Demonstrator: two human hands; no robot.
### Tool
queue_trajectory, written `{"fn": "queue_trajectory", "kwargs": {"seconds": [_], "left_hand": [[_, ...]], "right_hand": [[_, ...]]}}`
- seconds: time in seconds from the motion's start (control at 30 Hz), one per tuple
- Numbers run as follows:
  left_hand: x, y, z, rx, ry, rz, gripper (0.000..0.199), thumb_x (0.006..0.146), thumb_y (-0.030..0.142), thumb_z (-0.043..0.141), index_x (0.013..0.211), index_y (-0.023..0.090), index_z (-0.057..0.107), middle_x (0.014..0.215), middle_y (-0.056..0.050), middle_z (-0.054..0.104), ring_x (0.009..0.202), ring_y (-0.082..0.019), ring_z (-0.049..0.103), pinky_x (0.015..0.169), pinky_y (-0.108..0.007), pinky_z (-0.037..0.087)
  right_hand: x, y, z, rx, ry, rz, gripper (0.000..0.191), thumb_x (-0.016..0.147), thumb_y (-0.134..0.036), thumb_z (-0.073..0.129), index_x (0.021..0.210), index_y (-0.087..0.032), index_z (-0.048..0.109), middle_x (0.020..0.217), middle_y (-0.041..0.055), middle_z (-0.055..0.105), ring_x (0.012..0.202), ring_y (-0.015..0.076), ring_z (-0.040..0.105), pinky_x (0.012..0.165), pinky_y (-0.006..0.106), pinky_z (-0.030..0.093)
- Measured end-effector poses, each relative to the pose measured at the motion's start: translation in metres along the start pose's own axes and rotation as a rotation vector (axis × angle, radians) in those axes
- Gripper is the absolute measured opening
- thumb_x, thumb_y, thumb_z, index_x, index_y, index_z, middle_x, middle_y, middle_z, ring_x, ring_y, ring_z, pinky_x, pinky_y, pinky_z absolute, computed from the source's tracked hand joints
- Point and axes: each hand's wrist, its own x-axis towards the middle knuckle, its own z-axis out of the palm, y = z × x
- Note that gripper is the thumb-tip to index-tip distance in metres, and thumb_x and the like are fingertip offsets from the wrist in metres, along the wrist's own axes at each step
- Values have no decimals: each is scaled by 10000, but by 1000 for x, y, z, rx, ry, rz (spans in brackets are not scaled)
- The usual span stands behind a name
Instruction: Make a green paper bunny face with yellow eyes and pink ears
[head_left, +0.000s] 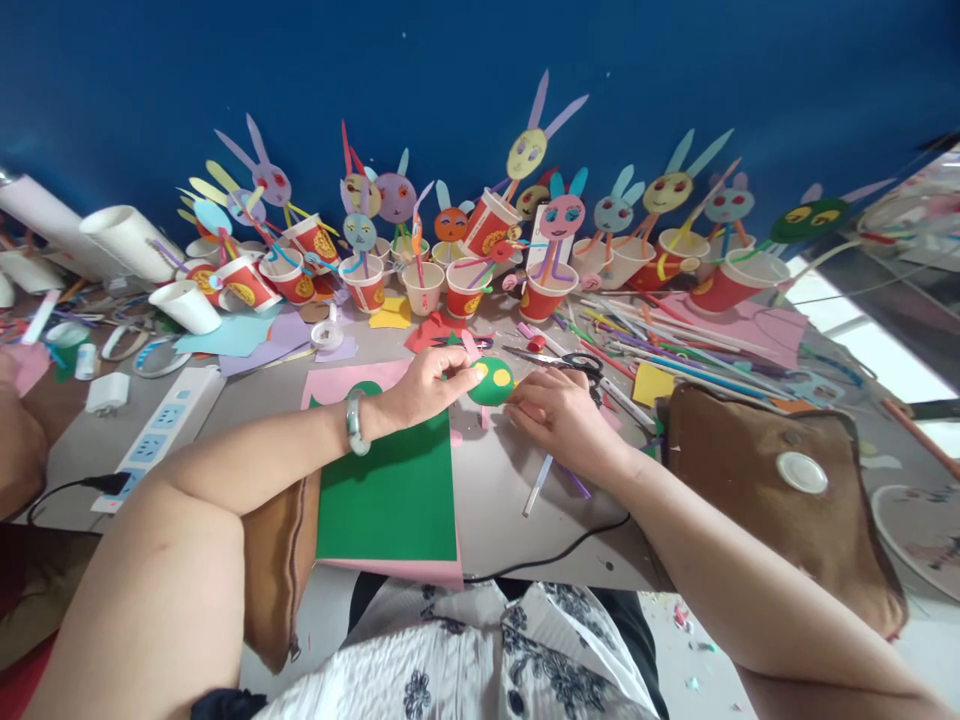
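A green paper oval [491, 382] with two yellow spots is held above the grey table. My left hand [435, 385] pinches its left side with thumb and fingers. Close to its right edge, my right hand [559, 412] has its fingers drawn together; what they grip is hidden. Small pink paper strips show just above and below the oval. A green sheet [386, 490] lies on a pink sheet under my left forearm. Black-handled scissors [583, 367] rest behind my right hand.
Paper cups [551, 290] with paper rabbit faces line the back. Coloured sticks [675, 345] lie at the right beside a brown bag [757, 470]. On the left are a power strip [161, 430] and another person's arm [22, 440]. A black cable [570, 548] crosses the front edge.
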Motion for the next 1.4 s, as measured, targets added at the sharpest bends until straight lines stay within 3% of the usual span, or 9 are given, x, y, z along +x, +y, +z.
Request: {"fn": "queue_trajectory", "kwargs": {"seconds": [0.27, 0.5, 0.63, 0.87, 1.2, 1.4], "left_hand": [[5, -4, -1, -145, 20, -149, 436, 863, 521, 601, 641, 172, 464, 625, 37, 427, 617, -89, 379, 596, -240, 314], [5, -2, 0, -186, 3, -167, 420, 855, 517, 607, 646, 169, 496, 628, 31, 485, 626, -94, 441, 630, -246, 353], [4, -3, 1, -196, 8, -183, 428, 859, 512, 610, 633, 172, 480, 614, 34, 479, 617, -91, 441, 623, -247, 343], [6, -6, 3, -207, 25, -168, 436, 851, 517, 618, 623, 173, 480, 607, 32, 485, 614, -91, 452, 618, -246, 354], [5, -4, 2, -230, 34, -150, 446, 849, 536, 630, 636, 174, 480, 604, 37, 478, 605, -86, 442, 592, -238, 334], [4, -1, 1, -252, 21, -150, 427, 850, 524, 628, 650, 176, 482, 619, 44, 457, 621, -89, 452, 608, -241, 339]], "right_hand": [[-5, -4, 12, -338, -144, -99, 314, 946, -170, 543, 1159, -266, 753, 1017, 98, 694, 966, 262, 540, 906, 432, 300], [-5, -5, 13, -381, -240, -104, 326, 926, -140, 551, 1096, -297, 781, 1012, 105, 660, 962, 265, 522, 882, 414, 290], [-6, -1, 13, -298, -202, -86, 230, 932, -175, 566, 967, -250, 781, 974, 87, 667, 952, 250, 538, 869, 397, 298], [-3, -3, 19, -339, -186, -70, 226, 951, -231, 582, 1121, -191, 725, 1031, 104, 687, 980, 271, 548, 872, 404, 303], [1, -6, 26, -277, -207, -46, 161, 935, -180, 539, 877, -166, 689, 927, 103, 706, 916, 255, 591, 818, 372, 316], [4, 4, 5, 35, 23, 96, 146, 886, -266, 572, 790, -199, 658, 777, 53, 722, 776, 221, 641, 802, 381, 412]]}}
